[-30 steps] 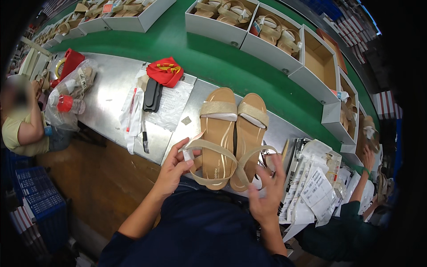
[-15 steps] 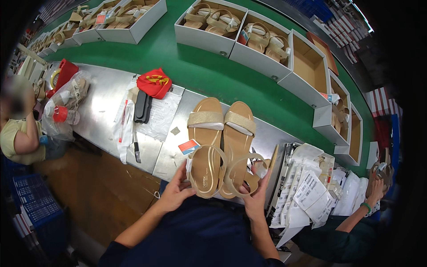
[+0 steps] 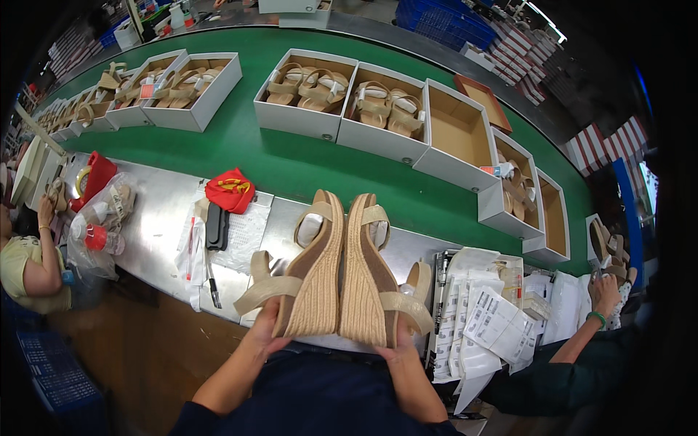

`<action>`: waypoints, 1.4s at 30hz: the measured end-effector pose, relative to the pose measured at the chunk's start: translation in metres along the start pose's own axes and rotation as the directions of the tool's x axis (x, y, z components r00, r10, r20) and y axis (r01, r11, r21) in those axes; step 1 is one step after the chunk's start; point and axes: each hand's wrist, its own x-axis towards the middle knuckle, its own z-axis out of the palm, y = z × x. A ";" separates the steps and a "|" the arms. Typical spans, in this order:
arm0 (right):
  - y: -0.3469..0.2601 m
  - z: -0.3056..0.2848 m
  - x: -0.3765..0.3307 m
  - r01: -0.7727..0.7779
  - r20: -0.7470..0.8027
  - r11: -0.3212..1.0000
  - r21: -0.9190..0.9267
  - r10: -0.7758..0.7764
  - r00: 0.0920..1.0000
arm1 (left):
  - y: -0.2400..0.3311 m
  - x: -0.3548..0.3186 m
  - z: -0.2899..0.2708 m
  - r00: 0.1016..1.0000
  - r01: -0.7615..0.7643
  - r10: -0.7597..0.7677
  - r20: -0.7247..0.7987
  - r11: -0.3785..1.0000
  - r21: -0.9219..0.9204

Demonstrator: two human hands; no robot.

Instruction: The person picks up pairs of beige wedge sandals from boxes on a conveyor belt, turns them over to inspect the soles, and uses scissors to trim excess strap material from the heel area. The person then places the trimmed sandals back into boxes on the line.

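The pair of sandals has rolled over since half a second ago: the insoles lay face up then, and now each shoe is tipped outward, woven wedge side showing.

From where I stand, going left to right, a clear plastic bag [image 3: 120, 200] lies toward the left end of the metal table [image 3: 154, 231], with a red-labelled bottle [image 3: 98, 237] by it. Farther along, near the table's far edge, sits a crumpled red cloth [image 3: 230, 191], with a black case [image 3: 217, 227] just below it and a dark pen [image 3: 213, 285] toward the near edge.

Next comes the left hand [image 3: 262, 336], its fingers curled round the heel end of the left sandal [image 3: 313, 291], gripping it; most of them are hidden behind the shoe. That sandal's straps stick out leftward. The right sandal [image 3: 363, 291] stands close beside it as a near mirror, straps to the right, its heel end gripped by the right hand [image 3: 401, 346], whose fingertips I can't see. Both are held over the table's near edge, toes pointing to the far edge and the green belt [image 3: 298, 163] beyond, long axes running away from the person, roughly parallel. I can't tell whether the toes touch the table.

Right of them, a pile of white papers [image 3: 494, 316] lies by the near edge.
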 end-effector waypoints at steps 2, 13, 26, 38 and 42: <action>0.010 0.001 -0.008 -0.020 0.000 0.979 0.205 0.021 1.000 | -0.016 -0.001 0.013 0.995 0.016 0.004 0.096 0.979 -0.203; 0.008 0.024 -0.025 0.016 0.041 0.992 0.129 -0.021 0.999 | -0.016 -0.019 0.018 0.988 0.056 -0.016 0.156 0.965 -0.256; 0.005 0.030 -0.021 0.082 -0.046 0.989 -0.124 -0.089 0.995 | -0.006 -0.024 0.031 0.985 0.078 -0.036 0.167 0.965 -0.251; -0.004 0.048 -0.044 0.135 -0.145 0.847 -0.515 -0.241 0.960 | -0.004 -0.020 0.057 0.994 -0.100 0.103 0.048 0.993 -0.068; -0.010 0.057 -0.034 0.149 -0.126 0.817 -0.557 -0.260 0.957 | 0.005 -0.021 0.063 0.985 -0.174 0.173 0.017 0.982 0.073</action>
